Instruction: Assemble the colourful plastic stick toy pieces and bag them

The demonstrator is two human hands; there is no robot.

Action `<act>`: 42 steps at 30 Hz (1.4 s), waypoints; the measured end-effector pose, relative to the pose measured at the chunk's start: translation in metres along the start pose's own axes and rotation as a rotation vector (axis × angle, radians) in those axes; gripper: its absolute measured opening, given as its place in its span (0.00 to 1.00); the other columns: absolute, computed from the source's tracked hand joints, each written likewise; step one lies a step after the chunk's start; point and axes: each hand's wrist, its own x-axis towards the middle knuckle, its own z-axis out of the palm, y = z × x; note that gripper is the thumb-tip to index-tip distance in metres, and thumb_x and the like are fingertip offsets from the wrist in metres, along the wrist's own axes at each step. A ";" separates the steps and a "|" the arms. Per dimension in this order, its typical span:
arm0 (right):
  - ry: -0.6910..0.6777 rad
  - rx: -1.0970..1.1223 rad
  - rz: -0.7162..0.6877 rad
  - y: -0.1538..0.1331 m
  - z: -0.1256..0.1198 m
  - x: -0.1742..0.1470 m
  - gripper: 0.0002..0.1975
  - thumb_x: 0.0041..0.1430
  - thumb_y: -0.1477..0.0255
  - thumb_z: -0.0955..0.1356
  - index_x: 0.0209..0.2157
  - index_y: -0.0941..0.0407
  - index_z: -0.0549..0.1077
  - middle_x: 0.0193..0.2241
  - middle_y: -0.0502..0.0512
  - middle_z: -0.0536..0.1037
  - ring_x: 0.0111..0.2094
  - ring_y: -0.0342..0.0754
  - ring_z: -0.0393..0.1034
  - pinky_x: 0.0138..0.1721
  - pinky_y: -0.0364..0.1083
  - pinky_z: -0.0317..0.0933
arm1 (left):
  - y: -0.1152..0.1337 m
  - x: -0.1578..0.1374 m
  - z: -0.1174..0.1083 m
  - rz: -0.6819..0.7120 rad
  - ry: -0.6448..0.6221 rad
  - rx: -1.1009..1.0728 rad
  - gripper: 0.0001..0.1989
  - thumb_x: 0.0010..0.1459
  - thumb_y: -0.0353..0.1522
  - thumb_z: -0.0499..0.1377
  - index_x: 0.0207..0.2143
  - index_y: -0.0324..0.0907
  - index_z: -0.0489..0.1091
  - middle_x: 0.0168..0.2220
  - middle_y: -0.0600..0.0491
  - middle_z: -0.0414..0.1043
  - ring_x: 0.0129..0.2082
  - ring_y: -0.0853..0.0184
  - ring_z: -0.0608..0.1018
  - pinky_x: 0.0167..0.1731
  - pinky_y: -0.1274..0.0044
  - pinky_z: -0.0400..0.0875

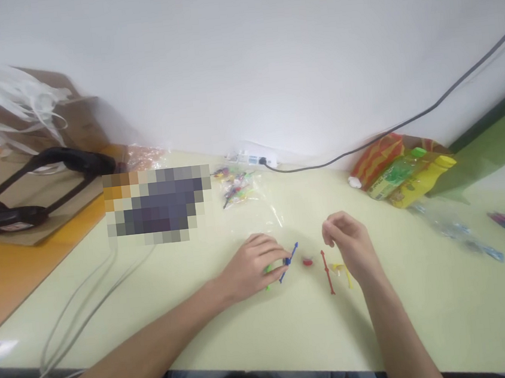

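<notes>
My left hand [260, 266] rests low over the table, thumb and forefinger closed on the middle of a thin blue plastic arrow-shaped stick [294, 249]. Bright green plastic [266, 270] shows partly beneath that hand. To the right lies a small round red piece [307, 261]. A red arrow-shaped stick [327, 272] sits further right, beside a yellow plastic piece [348, 276]. My right hand [349, 240] is raised just above the yellow piece, its fingers curled together. Whatever its fingertips may hold is hidden.
Behind my hands is a clear bag [238, 187] of coloured plastic parts. A blurred-out dark object [159, 205] lies at left, near cables and a black frame-like device [40, 187]. Bottle-shaped packets [400, 179] stand at right. A grey cord [365, 143] runs to a power strip [249, 156].
</notes>
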 end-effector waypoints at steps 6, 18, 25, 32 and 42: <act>-0.178 -0.660 -0.127 0.018 -0.012 -0.031 0.09 0.62 0.61 0.71 0.39 0.51 0.77 0.41 0.56 0.80 0.41 0.54 0.71 0.45 0.53 0.62 | -0.011 -0.009 0.010 -0.089 -0.178 0.121 0.07 0.64 0.35 0.64 0.43 0.45 0.76 0.39 0.53 0.79 0.44 0.63 0.78 0.59 0.65 0.63; -0.335 -0.958 -0.195 0.035 0.004 -0.040 0.09 0.68 0.69 0.64 0.42 0.50 0.77 0.45 0.57 0.77 0.45 0.55 0.72 0.50 0.57 0.59 | -0.013 -0.009 0.000 -0.023 -0.201 0.093 0.06 0.62 0.31 0.63 0.43 0.45 0.75 0.37 0.53 0.79 0.42 0.62 0.77 0.56 0.66 0.64; -0.331 -0.926 -0.167 0.027 0.008 -0.044 0.08 0.69 0.70 0.63 0.41 0.50 0.74 0.45 0.56 0.78 0.46 0.54 0.72 0.53 0.57 0.57 | -0.013 -0.009 -0.006 -0.013 -0.229 0.106 0.04 0.62 0.31 0.63 0.41 0.44 0.75 0.37 0.52 0.77 0.41 0.62 0.75 0.50 0.68 0.66; -0.296 -0.880 -0.192 0.027 0.007 -0.046 0.07 0.68 0.68 0.65 0.42 0.49 0.75 0.45 0.56 0.79 0.46 0.55 0.73 0.54 0.59 0.58 | -0.011 -0.008 -0.010 -0.020 -0.259 0.081 0.06 0.62 0.32 0.64 0.42 0.44 0.75 0.39 0.52 0.78 0.43 0.62 0.75 0.50 0.69 0.65; -0.349 -0.385 -0.002 -0.002 0.024 -0.067 0.09 0.64 0.67 0.71 0.46 0.49 0.73 0.43 0.55 0.78 0.47 0.55 0.74 0.51 0.55 0.67 | 0.000 -0.001 -0.011 0.170 -0.178 0.090 0.17 0.64 0.37 0.64 0.55 0.49 0.73 0.47 0.48 0.77 0.48 0.60 0.74 0.54 0.65 0.67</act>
